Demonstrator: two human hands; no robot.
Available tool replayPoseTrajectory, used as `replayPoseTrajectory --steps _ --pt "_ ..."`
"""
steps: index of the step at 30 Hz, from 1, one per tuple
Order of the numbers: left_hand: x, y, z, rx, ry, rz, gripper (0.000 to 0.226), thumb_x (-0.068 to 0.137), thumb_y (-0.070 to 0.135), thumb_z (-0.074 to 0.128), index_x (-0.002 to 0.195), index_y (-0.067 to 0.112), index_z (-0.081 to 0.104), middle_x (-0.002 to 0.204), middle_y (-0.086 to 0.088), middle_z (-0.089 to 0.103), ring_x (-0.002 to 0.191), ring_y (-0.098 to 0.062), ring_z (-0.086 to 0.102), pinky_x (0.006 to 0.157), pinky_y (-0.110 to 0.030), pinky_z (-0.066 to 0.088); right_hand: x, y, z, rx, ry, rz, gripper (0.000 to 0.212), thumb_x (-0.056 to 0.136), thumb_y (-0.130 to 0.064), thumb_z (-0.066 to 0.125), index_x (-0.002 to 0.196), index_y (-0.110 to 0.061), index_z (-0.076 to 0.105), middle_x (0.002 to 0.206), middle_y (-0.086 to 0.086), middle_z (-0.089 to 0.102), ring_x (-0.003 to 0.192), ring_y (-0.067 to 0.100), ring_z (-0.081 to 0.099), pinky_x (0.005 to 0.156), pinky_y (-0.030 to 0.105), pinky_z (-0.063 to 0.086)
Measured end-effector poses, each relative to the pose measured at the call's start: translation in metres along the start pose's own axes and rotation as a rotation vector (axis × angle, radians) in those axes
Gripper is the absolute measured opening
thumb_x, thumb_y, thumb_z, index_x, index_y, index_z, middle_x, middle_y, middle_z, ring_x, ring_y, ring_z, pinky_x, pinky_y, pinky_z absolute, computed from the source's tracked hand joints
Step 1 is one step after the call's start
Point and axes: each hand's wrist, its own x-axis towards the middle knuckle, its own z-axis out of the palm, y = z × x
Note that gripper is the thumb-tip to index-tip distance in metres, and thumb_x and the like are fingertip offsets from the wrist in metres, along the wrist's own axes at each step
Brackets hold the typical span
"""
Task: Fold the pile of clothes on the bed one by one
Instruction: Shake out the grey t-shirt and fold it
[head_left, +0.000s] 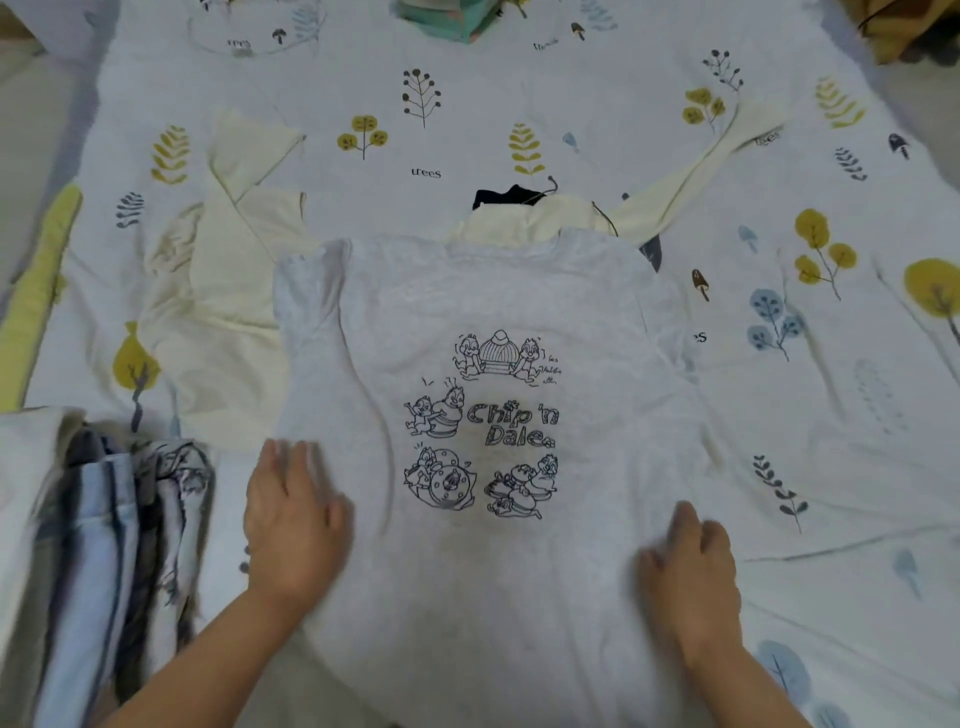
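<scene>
Head view. A grey T-shirt (498, 415) lies spread flat on the bed sheet (779, 415), print side up, showing line-drawn chipmunk figures and the words "Chip 'n Dale". The left hand (293, 525) rests palm down on the shirt's left part, fingers straight and close together, pointing away from the person; the fingertips are blurred, so their exact contact with the fabric cannot be confirmed. The right hand (691, 577) lies flat on the shirt's right part, fingers extended and loosely spread, holding nothing. The printed design sits between the two hands and just beyond them. A long crease runs down the shirt just right of the left hand.

Beyond the left hand, a cream garment (228, 270) lies crumpled, partly under the shirt's left edge. Its long sleeve (691, 171) stretches away far beyond the right hand. A small black item (501, 197) shows at the shirt's collar end, touching the cream fabric. Left of the left hand, near the person, stands a stack of folded clothes (109, 545) in blue, white and patterned fabrics. The sheet carries tree and leaf prints.
</scene>
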Motion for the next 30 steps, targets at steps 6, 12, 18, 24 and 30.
replayPoseTrajectory --steps 6,12,18,24,30 --pt "-0.012 -0.031 -0.001 -0.176 -0.164 -0.418 0.037 0.084 0.013 0.061 0.117 0.002 0.051 0.113 -0.020 0.060 0.102 -0.036 0.055 0.084 -0.037 0.041 -0.018 0.034 0.009 0.189 -0.045 0.268 0.037 0.084 -0.025 0.061 0.110 -0.003 0.044 0.104 0.022 0.057 0.099 0.039 0.054 0.081 0.040 0.040" --pt "-0.027 -0.040 -0.022 -0.490 -0.234 -0.349 0.019 0.078 0.009 0.072 0.066 0.007 0.057 0.065 -0.006 0.061 0.060 -0.021 0.056 0.061 -0.029 0.042 -0.030 0.066 -0.008 0.403 -0.109 0.117 0.026 0.078 -0.009 0.067 0.064 -0.005 0.045 0.059 0.008 0.049 0.057 0.023 0.045 0.056 0.033 0.033" --pt "-0.055 -0.034 -0.040 -0.631 -0.508 -0.245 0.024 0.076 0.004 0.073 0.092 0.020 0.065 0.081 0.005 0.075 0.071 -0.013 0.071 0.055 -0.015 0.051 -0.050 0.085 -0.013 0.665 -0.313 0.071 0.019 0.076 -0.004 0.073 0.088 -0.013 0.062 0.081 0.004 0.070 0.073 0.021 0.066 0.065 0.033 0.051" --pt "-0.076 -0.041 -0.049 -0.333 -0.604 -0.250 0.014 0.073 0.001 0.075 0.077 0.015 0.072 0.071 0.006 0.074 0.072 -0.009 0.068 0.063 -0.018 0.047 -0.062 0.103 -0.007 0.459 -0.498 -0.039 0.019 0.075 0.002 0.069 0.083 -0.016 0.070 0.079 0.001 0.073 0.078 0.015 0.067 0.066 0.019 0.049" --pt "-0.097 -0.051 -0.073 -0.888 -0.371 -0.341 0.021 0.075 0.017 0.068 0.095 0.015 0.071 0.091 -0.007 0.074 0.081 -0.024 0.071 0.062 -0.032 0.057 -0.069 0.110 -0.040 0.717 -0.292 0.013 0.022 0.083 0.010 0.054 0.088 -0.010 0.063 0.078 0.008 0.068 0.073 0.024 0.061 0.054 0.026 0.045"
